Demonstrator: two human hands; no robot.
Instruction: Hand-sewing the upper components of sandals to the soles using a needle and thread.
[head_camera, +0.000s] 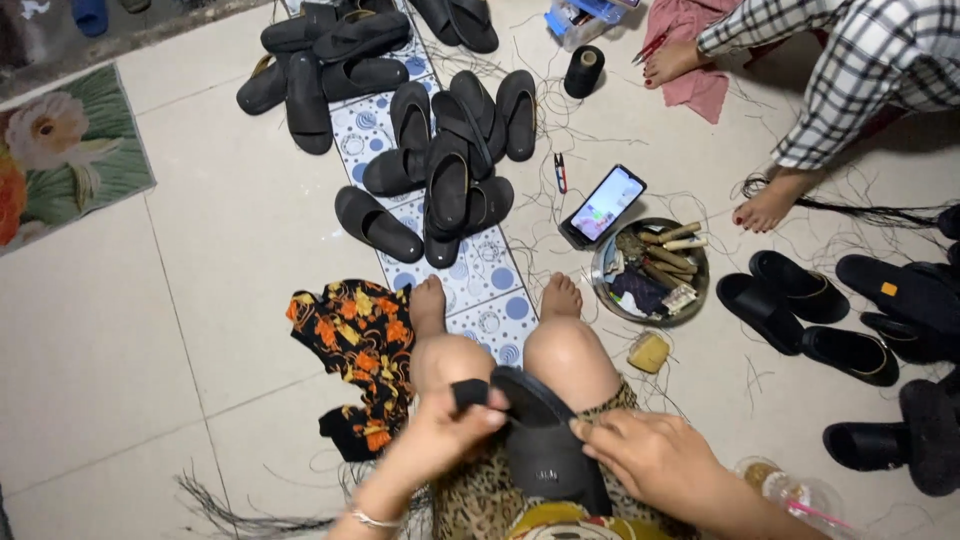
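Tiled floor (200, 300), pale, littered with loose dark threads; I was seated on it, knees up. The black slipper (540, 440) lay across my lap, sole side toward me as far as I could tell. My left hand (440, 430) was clenched on its strap end near the left knee, pinching it between thumb and fingers. My right hand (650, 455) gripped the slipper's right edge, fingertips pressed onto the rubber.

Judged step: working on the strap, likely stitching or seating it. No needle was visible, too small to tell. Next move would call for a firm hold with the left while the right works along the edge without twisting the strap.

Outward: orange floral cloth (360, 350) just beside my left leg. Blue patterned mat (480, 290) under my feet, with a pile of black slippers (440, 170) further up it. Round metal tray (690, 290) of tools near my right foot, phone (603, 205) leaning at its far rim, black thread spool (584, 70) beyond. More slippers (800, 310) to the right. Another person's bare feet (765, 208) and checked sleeve sat at top right.
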